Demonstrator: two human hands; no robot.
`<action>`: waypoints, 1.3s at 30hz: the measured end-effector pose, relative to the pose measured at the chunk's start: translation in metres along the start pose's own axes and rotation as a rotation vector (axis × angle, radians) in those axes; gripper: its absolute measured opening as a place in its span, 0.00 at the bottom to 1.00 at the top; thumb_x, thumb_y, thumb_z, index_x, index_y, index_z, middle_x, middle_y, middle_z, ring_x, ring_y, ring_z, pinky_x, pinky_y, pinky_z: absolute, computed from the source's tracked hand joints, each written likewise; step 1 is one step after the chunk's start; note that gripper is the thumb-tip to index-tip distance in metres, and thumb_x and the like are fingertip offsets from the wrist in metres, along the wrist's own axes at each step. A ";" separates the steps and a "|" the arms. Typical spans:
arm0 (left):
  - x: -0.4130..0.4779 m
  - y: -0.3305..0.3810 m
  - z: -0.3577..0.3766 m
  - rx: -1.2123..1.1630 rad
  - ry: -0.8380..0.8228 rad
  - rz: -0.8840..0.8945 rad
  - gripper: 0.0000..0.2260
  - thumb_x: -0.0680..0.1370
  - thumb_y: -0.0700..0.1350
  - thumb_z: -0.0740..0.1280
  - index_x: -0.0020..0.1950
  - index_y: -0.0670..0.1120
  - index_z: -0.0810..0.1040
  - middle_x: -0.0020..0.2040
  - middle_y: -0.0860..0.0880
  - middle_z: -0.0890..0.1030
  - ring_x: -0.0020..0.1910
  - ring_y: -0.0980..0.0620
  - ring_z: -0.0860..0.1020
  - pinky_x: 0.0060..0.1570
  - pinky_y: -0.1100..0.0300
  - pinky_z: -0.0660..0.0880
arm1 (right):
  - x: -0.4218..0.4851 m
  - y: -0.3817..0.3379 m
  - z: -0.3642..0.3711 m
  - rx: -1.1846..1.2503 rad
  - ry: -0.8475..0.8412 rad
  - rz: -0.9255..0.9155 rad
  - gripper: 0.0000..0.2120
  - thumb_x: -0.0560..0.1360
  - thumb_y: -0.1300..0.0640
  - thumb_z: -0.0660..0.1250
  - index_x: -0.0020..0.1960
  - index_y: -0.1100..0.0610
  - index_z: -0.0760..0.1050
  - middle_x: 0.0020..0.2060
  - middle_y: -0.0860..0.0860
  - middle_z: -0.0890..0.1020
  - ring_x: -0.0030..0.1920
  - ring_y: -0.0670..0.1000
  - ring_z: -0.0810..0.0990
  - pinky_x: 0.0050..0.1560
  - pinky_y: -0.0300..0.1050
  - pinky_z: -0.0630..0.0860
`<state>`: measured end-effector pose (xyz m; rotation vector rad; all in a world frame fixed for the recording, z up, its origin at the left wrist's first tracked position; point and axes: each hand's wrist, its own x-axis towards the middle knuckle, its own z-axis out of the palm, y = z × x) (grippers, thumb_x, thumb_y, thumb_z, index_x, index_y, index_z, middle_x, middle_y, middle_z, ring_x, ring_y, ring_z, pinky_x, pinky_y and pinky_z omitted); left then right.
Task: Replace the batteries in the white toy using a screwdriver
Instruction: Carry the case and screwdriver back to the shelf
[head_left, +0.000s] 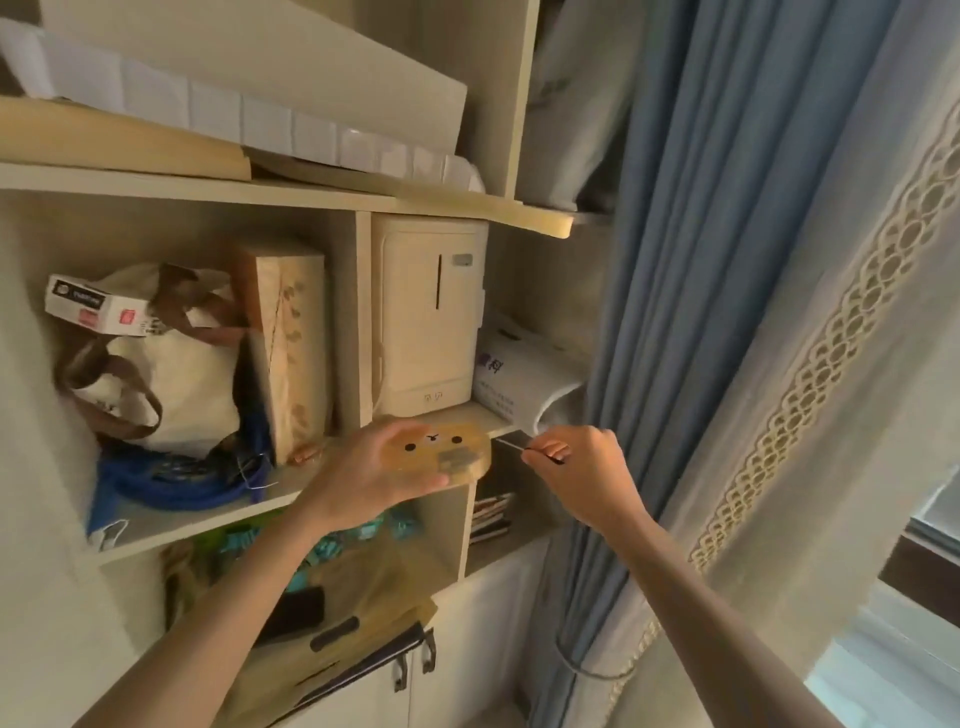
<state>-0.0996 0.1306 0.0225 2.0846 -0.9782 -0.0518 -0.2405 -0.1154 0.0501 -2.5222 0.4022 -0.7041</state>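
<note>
A flat, rounded case with a bear face drawn on its see-through yellowish lid sits at the front edge of the middle shelf. My left hand grips the case from its left side, thumb on the lid. Dark small items show through the lid. My right hand pinches a thin metal tool, likely a small screwdriver, with its tip pointing left toward the case's right edge. No white toy can be picked out for certain.
The shelf unit holds a canvas bag, a tissue pack, a cream appliance and a white box. Blue cord lies on the shelf. A blue curtain hangs close on the right. Cabinet doors lie below.
</note>
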 end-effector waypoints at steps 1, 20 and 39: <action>0.016 -0.006 0.001 0.027 0.016 -0.012 0.42 0.67 0.76 0.71 0.76 0.58 0.71 0.70 0.60 0.75 0.67 0.59 0.75 0.61 0.59 0.74 | 0.020 0.007 0.009 0.003 -0.009 -0.007 0.07 0.80 0.51 0.75 0.56 0.50 0.89 0.50 0.46 0.90 0.46 0.43 0.84 0.55 0.43 0.85; 0.138 -0.071 0.065 0.454 0.116 -0.426 0.27 0.80 0.60 0.69 0.74 0.52 0.67 0.73 0.53 0.69 0.74 0.50 0.67 0.74 0.53 0.61 | 0.199 0.067 0.185 -0.245 -0.231 -0.186 0.06 0.81 0.61 0.71 0.52 0.58 0.87 0.46 0.55 0.89 0.44 0.53 0.90 0.44 0.46 0.88; 0.075 0.037 0.059 0.422 0.368 -0.442 0.28 0.87 0.58 0.57 0.84 0.48 0.60 0.83 0.50 0.64 0.81 0.51 0.62 0.79 0.56 0.55 | 0.176 0.058 0.056 0.290 -0.537 -0.483 0.34 0.79 0.35 0.67 0.77 0.55 0.72 0.75 0.51 0.76 0.74 0.54 0.76 0.72 0.54 0.77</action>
